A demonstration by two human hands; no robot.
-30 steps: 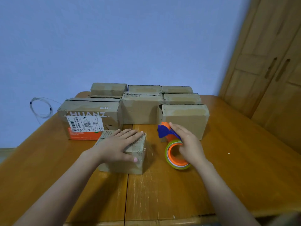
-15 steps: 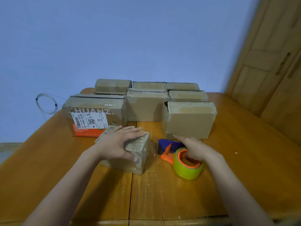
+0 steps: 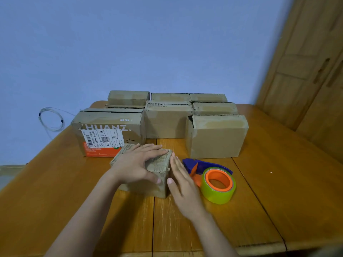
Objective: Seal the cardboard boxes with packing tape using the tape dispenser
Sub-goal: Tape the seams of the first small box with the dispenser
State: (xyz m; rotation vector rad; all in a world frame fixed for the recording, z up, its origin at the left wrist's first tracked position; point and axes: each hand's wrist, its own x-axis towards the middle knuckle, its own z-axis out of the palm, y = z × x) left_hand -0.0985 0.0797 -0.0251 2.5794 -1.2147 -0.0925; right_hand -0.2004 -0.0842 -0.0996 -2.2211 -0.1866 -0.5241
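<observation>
A small worn cardboard box (image 3: 159, 164) sits on the wooden table (image 3: 278, 191) in front of me. My left hand (image 3: 137, 164) lies flat on its top, fingers straight and thumb down the near side. My right hand (image 3: 182, 184) is flat against the box's right side, fingers straight. To the right of that hand, the tape dispenser (image 3: 213, 177) lies on the table, blue and orange with a green-yellow roll of tape, and no hand touches it.
Several cardboard boxes stand in rows at the back of the table, among them one with a white label and orange base (image 3: 109, 132) and a plain one (image 3: 217, 136) behind the dispenser. A wooden wardrobe (image 3: 306, 62) rises at right. A wire coil (image 3: 51, 119) hangs at left.
My right hand has let go of the tape dispenser, left it lying on the table, and moved left against the small box's side. My left hand has stayed on the box top.
</observation>
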